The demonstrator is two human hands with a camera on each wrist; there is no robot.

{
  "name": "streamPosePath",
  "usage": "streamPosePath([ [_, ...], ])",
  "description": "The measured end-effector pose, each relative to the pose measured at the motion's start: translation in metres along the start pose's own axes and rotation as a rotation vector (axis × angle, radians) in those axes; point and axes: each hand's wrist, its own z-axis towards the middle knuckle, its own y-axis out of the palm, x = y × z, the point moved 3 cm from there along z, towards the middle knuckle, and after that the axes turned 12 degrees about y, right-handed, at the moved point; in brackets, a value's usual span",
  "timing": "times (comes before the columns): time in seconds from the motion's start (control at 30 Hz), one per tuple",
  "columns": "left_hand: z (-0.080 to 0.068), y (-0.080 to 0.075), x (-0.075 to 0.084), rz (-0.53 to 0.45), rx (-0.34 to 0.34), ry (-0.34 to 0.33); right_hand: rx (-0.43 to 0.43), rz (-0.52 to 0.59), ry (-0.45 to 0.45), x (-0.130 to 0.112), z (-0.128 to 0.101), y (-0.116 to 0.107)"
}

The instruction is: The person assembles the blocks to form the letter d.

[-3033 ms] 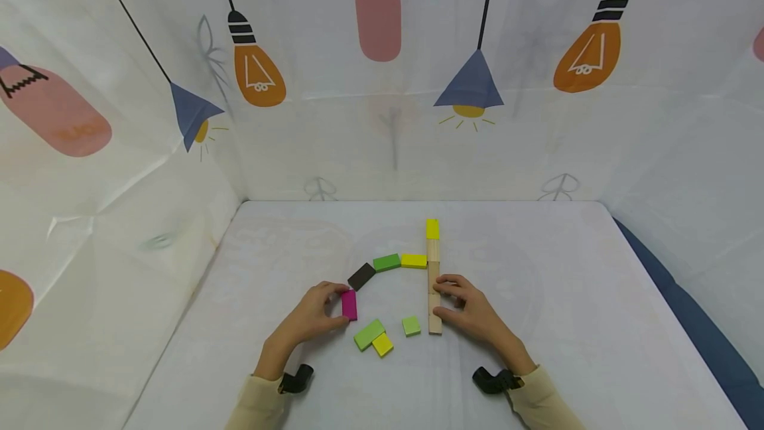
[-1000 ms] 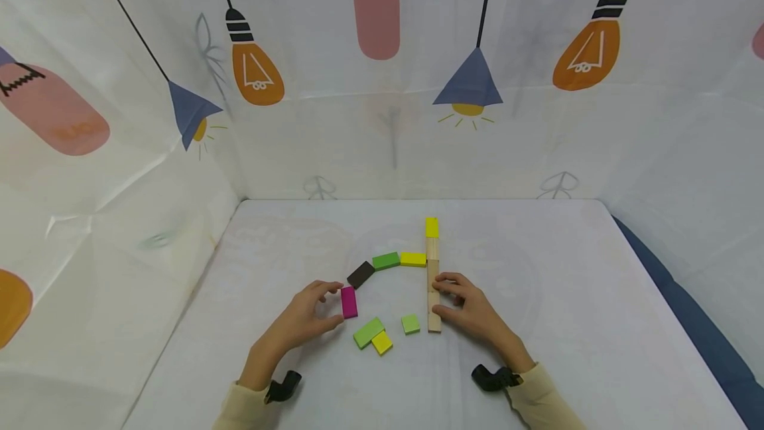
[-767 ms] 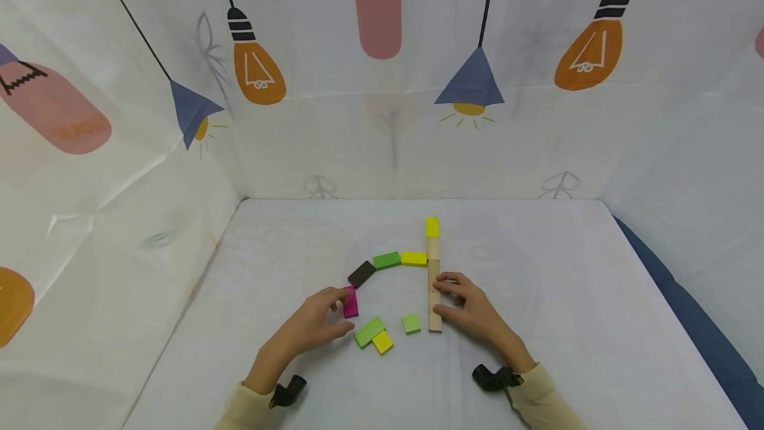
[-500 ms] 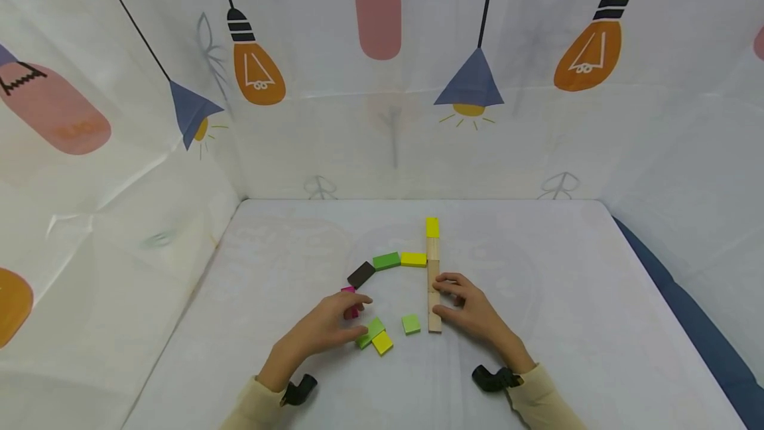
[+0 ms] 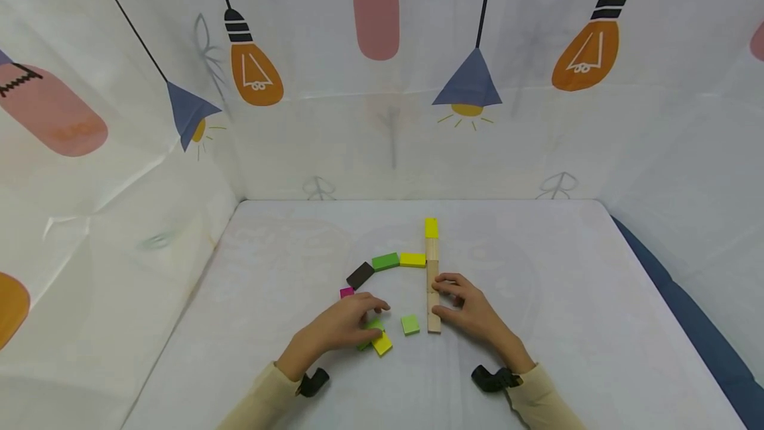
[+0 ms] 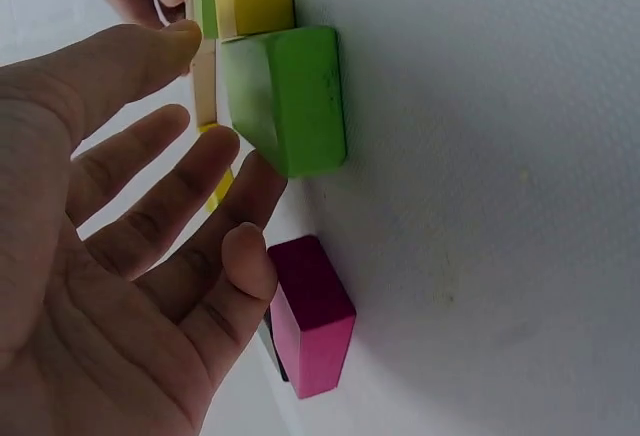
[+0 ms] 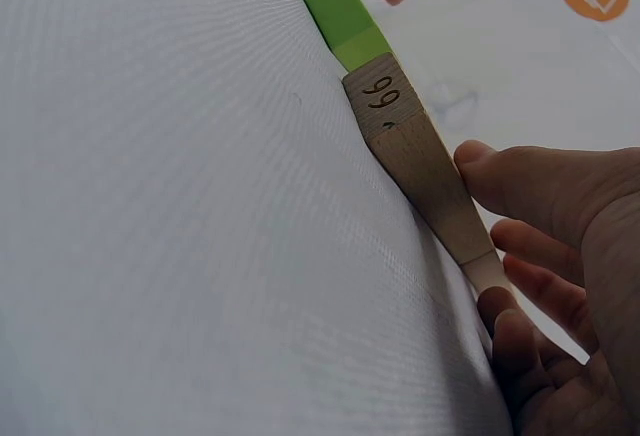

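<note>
My left hand (image 5: 341, 322) hovers over a light green block (image 6: 310, 101), its fingers spread loosely and nothing gripped. That hand partly hides the green block and a magenta block (image 5: 347, 292) in the head view. A small yellow block (image 5: 382, 345) touches the green one, just by my left thumb. My right hand (image 5: 471, 310) rests beside a straight column of plain wooden blocks (image 5: 432, 275), thumb and fingertips against its right side. In the right wrist view the nearest wooden block (image 7: 425, 176) has digits marked on its end.
A curved row of a dark brown block (image 5: 361, 275), a green block (image 5: 385, 261) and a yellow block (image 5: 412, 260) joins the column. A bright yellow block (image 5: 432, 227) caps the column's far end. A light green block (image 5: 410, 324) lies between the hands on the white table (image 5: 537, 251).
My left hand has let go of the magenta block and moved right, over the light green block. My right hand stays by the wooden column.
</note>
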Motion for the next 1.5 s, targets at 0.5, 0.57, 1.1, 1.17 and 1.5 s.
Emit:
streamPosePath([
  [0.5,0.011,0.003,0.005,0.025,-0.035,-0.012,-0.003,-0.004,0.026,0.0,0.001,0.0],
  [0.57,0.012,0.003,0.006,0.028,-0.034,-0.01,-0.006,-0.006,0.032,-0.001,0.001,0.0],
  [1.1,0.022,0.003,0.007,0.088,0.002,0.03,0.006,-0.011,0.017,0.002,0.001,0.0],
  [1.17,0.026,0.003,0.007,0.087,0.023,0.035,0.007,-0.013,0.022,0.002,0.001,0.0],
  [1.5,0.035,0.006,0.01,0.098,0.052,-0.02,-0.014,-0.023,0.035,0.004,0.003,0.001],
])
